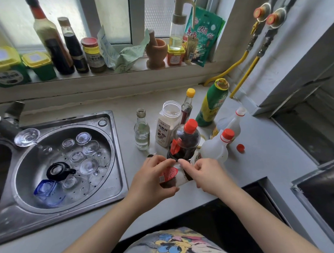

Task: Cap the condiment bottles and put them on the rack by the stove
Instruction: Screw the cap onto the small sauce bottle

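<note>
My left hand (153, 179) grips a dark bottle with a red and white label (169, 175) at the counter's front edge. My right hand (204, 175) pinches at its top end, fingers closed there; a cap is not visible under them. Behind stand a dark sauce bottle with a red cap (184, 142), a white jug with a red cap (216, 147), an uncapped clear glass bottle (142, 130), an open seasoning jar (169, 124), a yellow-capped bottle (188, 104), an open green bottle (211, 104) and another white bottle (233, 122). A loose red cap (240, 148) lies on the counter.
A steel sink (114, 166) on the left holds several glasses, a blue glass dish and a black item. The windowsill (122, 71) carries bottles, jars, tubs, a mortar and packets. Yellow gas hoses (239, 61) run down the right wall. A stove edge (319, 187) shows at right.
</note>
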Demonstrator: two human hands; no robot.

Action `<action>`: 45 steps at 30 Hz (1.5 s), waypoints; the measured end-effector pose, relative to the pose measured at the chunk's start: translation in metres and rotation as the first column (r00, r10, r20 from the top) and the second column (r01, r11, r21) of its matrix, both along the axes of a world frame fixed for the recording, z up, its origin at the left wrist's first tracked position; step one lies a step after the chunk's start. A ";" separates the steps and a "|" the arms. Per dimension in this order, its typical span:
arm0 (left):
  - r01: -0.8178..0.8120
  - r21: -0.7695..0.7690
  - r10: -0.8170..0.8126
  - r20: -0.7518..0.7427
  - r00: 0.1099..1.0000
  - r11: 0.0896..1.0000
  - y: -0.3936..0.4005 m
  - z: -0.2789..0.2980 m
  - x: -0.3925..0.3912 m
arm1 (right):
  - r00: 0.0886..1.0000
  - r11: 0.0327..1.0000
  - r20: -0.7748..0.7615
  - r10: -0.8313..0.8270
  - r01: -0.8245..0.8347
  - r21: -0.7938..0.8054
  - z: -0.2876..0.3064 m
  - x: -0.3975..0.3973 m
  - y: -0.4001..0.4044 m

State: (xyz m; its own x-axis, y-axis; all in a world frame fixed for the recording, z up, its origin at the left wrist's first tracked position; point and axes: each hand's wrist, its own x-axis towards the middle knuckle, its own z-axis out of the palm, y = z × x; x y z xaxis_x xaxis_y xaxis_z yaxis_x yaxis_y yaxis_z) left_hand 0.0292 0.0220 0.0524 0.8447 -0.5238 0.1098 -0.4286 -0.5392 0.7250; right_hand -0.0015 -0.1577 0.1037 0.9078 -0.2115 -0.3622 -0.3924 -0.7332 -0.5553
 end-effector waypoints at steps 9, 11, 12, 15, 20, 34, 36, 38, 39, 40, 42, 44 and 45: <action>0.038 -0.088 -0.052 -0.151 0.987 0.995 0.004 -0.004 0.002 | 0.927 0.924 0.123 0.354 -0.367 0.106 0.016 -0.009 -0.028; 0.055 -0.085 -0.066 -0.136 0.988 0.995 0.004 -0.005 0.003 | 0.928 0.937 0.153 0.340 -0.348 0.031 0.013 -0.012 -0.023; 0.064 -0.088 -0.076 -0.132 0.988 0.994 0.004 -0.005 0.003 | 0.945 0.955 0.153 0.290 -0.296 0.020 0.012 -0.013 -0.021; 0.077 -0.116 -0.095 -0.151 0.984 0.990 0.002 -0.006 0.004 | 0.983 0.993 0.139 0.118 -0.116 -0.024 0.006 -0.014 -0.015; 0.099 -0.125 -0.121 -0.186 0.975 0.987 0.002 -0.007 0.005 | 0.981 0.979 0.073 0.177 -0.183 0.092 0.011 -0.025 -0.024; 0.180 -0.110 -0.196 -0.159 0.968 0.978 0.002 -0.007 -0.005 | 0.983 0.991 0.145 0.109 -0.118 0.057 0.002 -0.052 -0.015; 0.177 -0.114 -0.195 -0.171 0.966 0.977 0.006 -0.006 -0.005 | 0.968 0.973 0.172 0.183 -0.203 0.107 0.002 -0.053 -0.014; 0.185 -0.102 -0.200 -0.162 0.966 0.977 0.010 -0.004 -0.005 | 0.951 0.970 0.231 0.205 -0.229 0.081 0.001 -0.051 -0.011; 0.184 -0.098 -0.198 -0.153 0.968 0.978 0.012 -0.004 -0.006 | 0.944 0.971 0.256 0.207 -0.230 0.064 0.000 -0.050 -0.009; 0.180 -0.098 -0.193 -0.144 0.971 0.979 0.014 -0.004 -0.006 | 0.937 0.970 0.277 0.213 -0.236 0.052 0.001 -0.049 -0.006; 0.168 -0.103 -0.181 -0.134 0.974 0.980 0.018 -0.003 -0.006 | 0.923 0.968 0.309 0.229 -0.251 0.032 0.001 -0.048 -0.002; 0.157 -0.106 -0.171 -0.137 0.976 0.982 0.021 -0.004 -0.007 | 0.916 0.967 0.326 0.236 -0.254 0.012 -0.001 -0.047 0.002; 0.152 -0.107 -0.166 -0.137 0.976 0.983 0.022 -0.003 -0.007 | 0.914 0.968 0.332 0.234 -0.251 0.010 -0.002 -0.046 0.003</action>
State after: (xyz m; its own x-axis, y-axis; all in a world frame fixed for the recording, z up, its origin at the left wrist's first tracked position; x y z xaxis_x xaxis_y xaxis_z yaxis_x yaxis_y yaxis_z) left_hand 0.0221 0.0439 0.0491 0.7618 -0.6461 0.0480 -0.3899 -0.3981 0.8304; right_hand -0.0473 -0.1546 0.1019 0.9982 0.0412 -0.0428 0.0027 -0.7503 -0.6611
